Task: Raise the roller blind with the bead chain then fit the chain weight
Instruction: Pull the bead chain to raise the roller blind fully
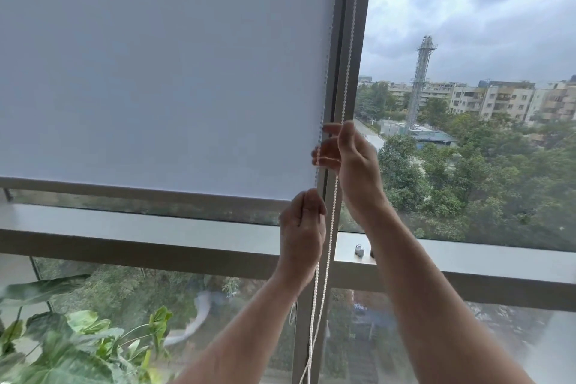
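A white roller blind [162, 72] covers the left window pane, its bottom bar [140, 188] hanging a little above the horizontal rail. The white bead chain [349, 50] runs down along the grey mullion in two strands. My left hand [302, 227] grips the left strand just below the blind's lower right corner. Higher up, my right hand [346, 156] has its fingers curled round the same left strand at the blind's edge, while the right strand passes by its palm. Both strands hang on below my hands [319, 305]. A small metallic piece [359, 250], possibly the chain weight, lies on the rail.
The grey vertical mullion [338, 78] divides the panes, and a wide horizontal rail [156, 237] crosses at wrist height. Green leafy plants [78, 343] stand at the lower left. Outside the right pane are trees, buildings and a tower.
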Motion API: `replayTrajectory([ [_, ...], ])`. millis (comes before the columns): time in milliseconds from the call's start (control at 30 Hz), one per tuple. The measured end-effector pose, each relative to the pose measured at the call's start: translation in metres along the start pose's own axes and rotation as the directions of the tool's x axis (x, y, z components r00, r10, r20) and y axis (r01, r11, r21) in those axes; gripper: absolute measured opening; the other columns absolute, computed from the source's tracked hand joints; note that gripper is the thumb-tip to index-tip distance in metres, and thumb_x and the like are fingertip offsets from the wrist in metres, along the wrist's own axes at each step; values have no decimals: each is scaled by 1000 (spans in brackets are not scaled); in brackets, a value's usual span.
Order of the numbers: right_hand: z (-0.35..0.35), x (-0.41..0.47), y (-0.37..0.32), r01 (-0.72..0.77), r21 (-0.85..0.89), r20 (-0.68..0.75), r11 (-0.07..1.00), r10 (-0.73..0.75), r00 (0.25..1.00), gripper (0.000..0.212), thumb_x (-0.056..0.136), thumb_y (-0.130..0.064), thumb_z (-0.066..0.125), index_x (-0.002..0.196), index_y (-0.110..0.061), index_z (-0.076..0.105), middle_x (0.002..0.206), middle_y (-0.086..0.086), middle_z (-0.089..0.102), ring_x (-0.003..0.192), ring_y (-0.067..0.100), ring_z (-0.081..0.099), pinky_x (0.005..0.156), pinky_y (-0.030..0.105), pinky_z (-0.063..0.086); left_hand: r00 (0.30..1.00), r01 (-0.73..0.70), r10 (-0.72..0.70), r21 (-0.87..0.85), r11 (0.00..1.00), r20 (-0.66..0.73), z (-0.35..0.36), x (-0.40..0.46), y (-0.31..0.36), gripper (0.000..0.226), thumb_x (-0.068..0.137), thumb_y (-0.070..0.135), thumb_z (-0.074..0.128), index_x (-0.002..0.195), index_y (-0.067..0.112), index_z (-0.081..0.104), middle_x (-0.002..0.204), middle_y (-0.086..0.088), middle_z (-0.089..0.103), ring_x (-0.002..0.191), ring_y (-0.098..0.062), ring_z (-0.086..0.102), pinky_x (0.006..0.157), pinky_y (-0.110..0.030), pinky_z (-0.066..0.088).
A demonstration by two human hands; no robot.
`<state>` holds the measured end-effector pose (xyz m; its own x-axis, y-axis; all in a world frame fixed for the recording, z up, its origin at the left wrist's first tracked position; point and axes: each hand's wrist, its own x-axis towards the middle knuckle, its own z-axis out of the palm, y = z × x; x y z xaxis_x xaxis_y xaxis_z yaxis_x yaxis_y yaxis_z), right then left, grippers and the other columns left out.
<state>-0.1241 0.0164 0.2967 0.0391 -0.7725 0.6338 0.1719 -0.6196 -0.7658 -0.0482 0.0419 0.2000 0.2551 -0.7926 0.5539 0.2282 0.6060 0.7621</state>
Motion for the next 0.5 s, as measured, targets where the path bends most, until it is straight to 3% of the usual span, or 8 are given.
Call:
replayTrajectory([
  [67,13,13,-22,-24,141,67,990,15,998,43,107,-33,29,115,-3,59,77,10,61,65,18,62,60,33,55,998,62,-62,27,998,3,-5,-20,-18,37,99,27,44,63,21,50,48,3,32,39,-7,25,37,-21,20],
  [133,25,20,-30,-40,216,97,976,19,995,42,107,-33,29,111,-6,61,67,2,55,52,12,50,45,27,41,994,109,-109,58,992,1,-13,-34,-33,36,98,33,44,65,20,50,49,-2,29,40,-11,24,38,-25,15],
  [200,35,19,-25,-21,206,24,978,17,1000,40,108,-30,31,93,-13,64,53,-8,43,42,6,33,40,21,25,993,121,-122,98,988,4,-21,-39,-43,36,98,34,43,65,20,50,49,-4,27,40,-12,23,39,-30,15],
  [267,41,11,-16,56,206,-78,977,-40,996,40,107,-27,34,77,-18,60,46,-9,34,38,7,24,38,21,18,992,123,-126,129,984,13,-28,-38,-48,37,98,35,43,65,20,51,47,-4,29,40,-13,24,39,-28,17],
  [400,42,-6,1,254,54,-181,966,-241,954,36,102,-31,40,71,-26,57,50,-3,34,43,16,27,41,31,20,991,115,-127,189,975,52,-44,-27,-51,37,98,34,42,66,19,55,47,6,37,42,-10,31,40,-24,26],
  [500,41,-27,22,269,-51,-180,962,-274,945,34,102,-29,40,71,-23,53,54,-5,39,45,16,32,41,33,27,994,96,-104,286,953,13,-61,-17,-53,39,98,38,38,78,14,61,53,1,53,48,-17,48,49,-32,42],
])
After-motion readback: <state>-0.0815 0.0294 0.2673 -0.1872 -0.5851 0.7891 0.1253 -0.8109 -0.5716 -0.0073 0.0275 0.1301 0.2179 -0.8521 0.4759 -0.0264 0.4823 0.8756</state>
